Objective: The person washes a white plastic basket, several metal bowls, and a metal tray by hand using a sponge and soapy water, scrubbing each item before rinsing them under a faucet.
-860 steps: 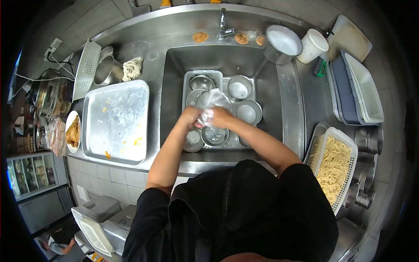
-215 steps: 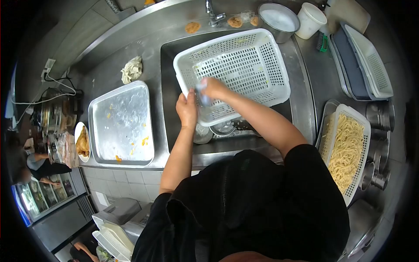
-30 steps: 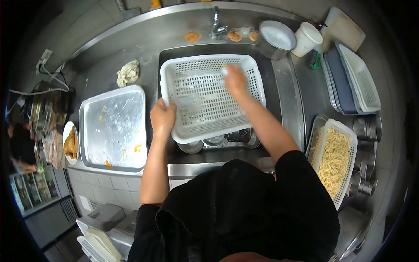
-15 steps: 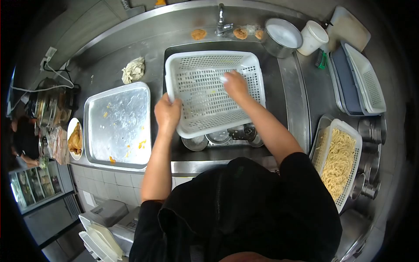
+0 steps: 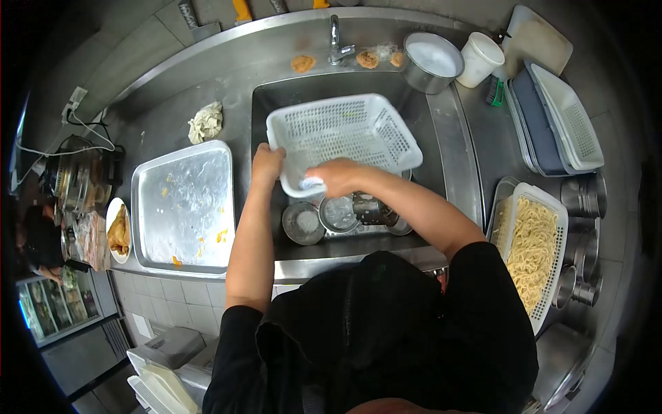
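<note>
A white perforated plastic basket (image 5: 329,117) is held tilted over the steel sink (image 5: 429,162). My left hand (image 5: 267,165) is closed on its left rim, near the front corner. Inside the basket, at the near left corner, my right hand (image 5: 338,177) presses a small whitish pad (image 5: 311,183) against the wall; my fingers hide most of the pad. Beneath the basket's near edge sit a metal bowl (image 5: 303,222), a round strainer (image 5: 338,212) and a dark metal cup (image 5: 372,209) in the sink.
To the left lies a stained metal tray (image 5: 185,207), with a crumpled cloth (image 5: 206,123) behind it. A faucet (image 5: 336,43), a pot of whitish liquid (image 5: 433,62) and a white bucket (image 5: 480,59) line the back. A basket of noodles (image 5: 534,252) stands right.
My right hand has moved from the basket's far right part to its near left corner, taking the pad along. The basket has turned and tilted, its far right side swinging nearer.
</note>
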### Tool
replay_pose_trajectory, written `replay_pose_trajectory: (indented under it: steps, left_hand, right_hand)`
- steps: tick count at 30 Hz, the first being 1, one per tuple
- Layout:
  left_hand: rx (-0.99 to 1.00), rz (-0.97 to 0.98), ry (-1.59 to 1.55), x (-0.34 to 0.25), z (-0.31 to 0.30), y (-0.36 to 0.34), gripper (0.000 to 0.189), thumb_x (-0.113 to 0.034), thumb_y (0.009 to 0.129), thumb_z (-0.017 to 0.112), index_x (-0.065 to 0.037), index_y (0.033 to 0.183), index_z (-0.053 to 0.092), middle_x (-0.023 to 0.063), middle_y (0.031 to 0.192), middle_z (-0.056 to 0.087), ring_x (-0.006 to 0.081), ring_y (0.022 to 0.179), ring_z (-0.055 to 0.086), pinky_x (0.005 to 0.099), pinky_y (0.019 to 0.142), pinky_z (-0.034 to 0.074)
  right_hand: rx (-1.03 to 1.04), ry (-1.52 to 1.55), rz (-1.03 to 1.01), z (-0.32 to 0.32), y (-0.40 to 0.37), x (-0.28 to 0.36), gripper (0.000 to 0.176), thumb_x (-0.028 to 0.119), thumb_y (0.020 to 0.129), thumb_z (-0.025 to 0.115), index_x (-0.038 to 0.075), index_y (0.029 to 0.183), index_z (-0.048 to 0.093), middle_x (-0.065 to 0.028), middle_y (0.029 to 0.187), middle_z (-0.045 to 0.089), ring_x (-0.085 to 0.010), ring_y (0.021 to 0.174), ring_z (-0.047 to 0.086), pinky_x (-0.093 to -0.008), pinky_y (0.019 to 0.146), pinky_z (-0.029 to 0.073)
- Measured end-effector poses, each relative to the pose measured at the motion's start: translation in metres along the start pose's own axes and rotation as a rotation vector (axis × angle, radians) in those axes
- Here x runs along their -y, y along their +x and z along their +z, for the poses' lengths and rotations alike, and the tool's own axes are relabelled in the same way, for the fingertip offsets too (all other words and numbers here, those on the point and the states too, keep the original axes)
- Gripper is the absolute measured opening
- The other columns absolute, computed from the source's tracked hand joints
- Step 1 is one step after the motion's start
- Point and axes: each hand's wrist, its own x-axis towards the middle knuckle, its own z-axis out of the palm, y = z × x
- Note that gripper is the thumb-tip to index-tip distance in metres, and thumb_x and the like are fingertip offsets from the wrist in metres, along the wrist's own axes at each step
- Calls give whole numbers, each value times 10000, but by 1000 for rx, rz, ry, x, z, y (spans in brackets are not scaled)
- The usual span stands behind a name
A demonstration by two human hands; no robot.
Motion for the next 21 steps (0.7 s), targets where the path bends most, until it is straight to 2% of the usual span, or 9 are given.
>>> replay_pose_trajectory:
  steps: [2, 3, 4, 6, 9, 12, 14, 18, 21]
  left_hand:
    - [-172, 137, 326, 6, 2, 2, 448, -310, 773, 606, 50, 1036, 561, 268, 1127, 550, 358, 1026, 551, 401, 865, 434]
    - [-348, 486, 281, 0, 4, -11, 522, -388, 807, 605, 10, 1133, 516, 260, 1242, 462, 335, 1112, 491, 390, 912, 409]
    - [-349, 489, 279, -12, 1, -19, 522, -388, 807, 605, 10, 1133, 516, 260, 1242, 462, 335, 1112, 491, 390, 912, 409]
    - [-116, 1119, 352, -36, -9, -33, 405, -407, 848, 573, -30, 995, 609, 190, 954, 629, 342, 910, 593, 410, 819, 445]
    - [170, 808, 566, -66, -12, -42, 403, -425, 839, 590, -24, 830, 638, 175, 768, 628, 325, 749, 601, 402, 702, 455]
    - [71, 563, 243, -57, 3, -32, 470, -468, 808, 606, -4, 741, 648, 187, 638, 601, 322, 644, 609, 395, 629, 453]
    - [9, 528, 127, -54, 9, -29, 459, -455, 806, 618, 1, 756, 641, 198, 643, 600, 307, 558, 582, 367, 558, 445]
    - [-82, 391, -45, -48, 11, -31, 437, -408, 801, 655, 4, 672, 590, 103, 540, 538, 169, 481, 493, 320, 490, 397]
    - [-74, 328, -192, -46, -5, -57, 434, -371, 807, 671, -11, 605, 537, 16, 507, 469, 84, 477, 412, 289, 449, 348]
  right_hand:
    - [-4, 67, -38, -21, -4, -18, 468, 240, 653, 732, 106, 1066, 559, -134, 915, 640, -317, 872, 610, -404, 760, 465]
    - [-17, 86, -64, -38, -9, -23, 453, 239, 651, 728, 99, 1049, 563, -132, 905, 642, -322, 867, 610, -402, 757, 465]
    - [-33, 104, -90, -52, -14, -25, 438, 238, 649, 724, 93, 1031, 567, -129, 895, 644, -326, 862, 609, -400, 754, 466]
    - [-60, 54, -32, -74, -20, -19, 431, 248, 654, 718, 90, 1026, 567, -127, 920, 638, -328, 876, 603, -400, 759, 464]
    - [-288, -29, 39, -83, -22, -15, 405, 277, 675, 705, 88, 1008, 574, -128, 987, 618, -325, 920, 588, -398, 782, 458]
    - [-542, -18, 85, -87, -28, -19, 362, 307, 717, 680, 69, 972, 583, -143, 1085, 574, -333, 1011, 542, -396, 843, 438]
    - [-975, -5, -81, -54, -21, -38, 377, 326, 713, 677, 66, 973, 591, -154, 1010, 590, -333, 990, 545, -417, 824, 437]
    - [-938, -38, -154, 6, -18, -18, 339, 242, 714, 659, 77, 1006, 608, -166, 1052, 586, -335, 1006, 538, -426, 887, 412]
    - [-975, 171, 357, -22, -23, -77, 379, 130, 747, 601, 141, 1126, 591, -155, 1064, 599, -345, 949, 567, -408, 833, 458]
